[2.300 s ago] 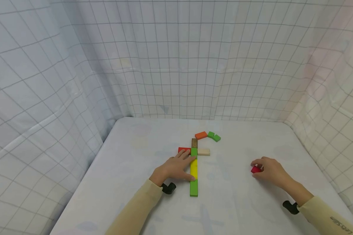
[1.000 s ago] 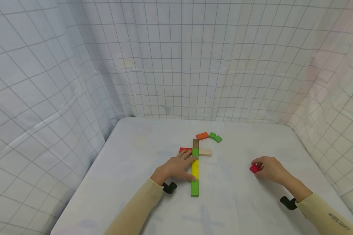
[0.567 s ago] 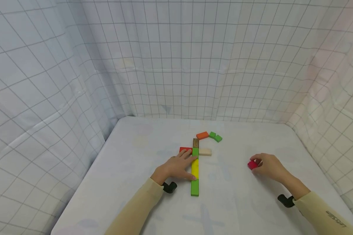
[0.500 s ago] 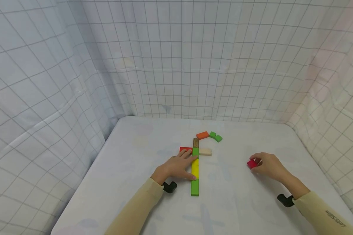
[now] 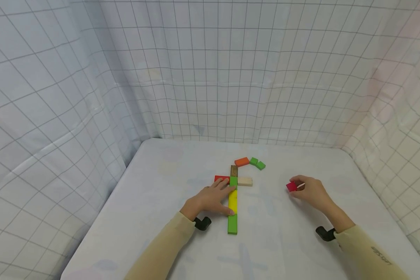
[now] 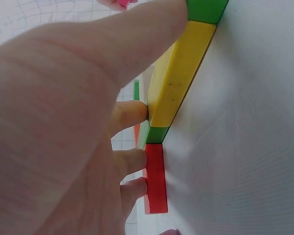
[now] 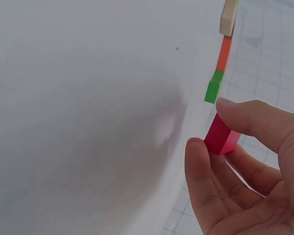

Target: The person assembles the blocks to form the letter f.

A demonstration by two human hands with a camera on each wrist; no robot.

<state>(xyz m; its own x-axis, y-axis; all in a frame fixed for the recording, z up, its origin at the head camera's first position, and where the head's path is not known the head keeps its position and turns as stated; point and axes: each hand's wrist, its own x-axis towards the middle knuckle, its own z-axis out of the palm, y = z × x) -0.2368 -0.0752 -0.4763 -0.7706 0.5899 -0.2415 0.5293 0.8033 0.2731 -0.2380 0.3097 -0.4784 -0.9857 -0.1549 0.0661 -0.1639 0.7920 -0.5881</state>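
Note:
My right hand [image 5: 310, 191] pinches a small crimson block [image 7: 220, 136] between thumb and fingers, above the right side of the table. My left hand [image 5: 211, 199] lies with spread fingers on a row of flat blocks. Its fingertips rest on the red block [image 6: 157, 178] and around the upper green block [image 5: 233, 181]. The thumb reaches the near end of the yellow block [image 5: 233, 200], just short of the lower green block [image 5: 232, 224]. A brown block [image 5: 234, 171] tops the row, and a cream block [image 5: 245, 181] sticks out to its right.
Beyond the brown block, an orange block [image 5: 242, 161] and two small green blocks [image 5: 254, 161] curve off to the right. The white-covered table [image 5: 154, 186] is enclosed at the back and sides by white gridded cloth [image 5: 213, 77].
My right hand has carried the crimson block leftward and farther from me. My left hand has stayed in place on the row of blocks, which looks unchanged.

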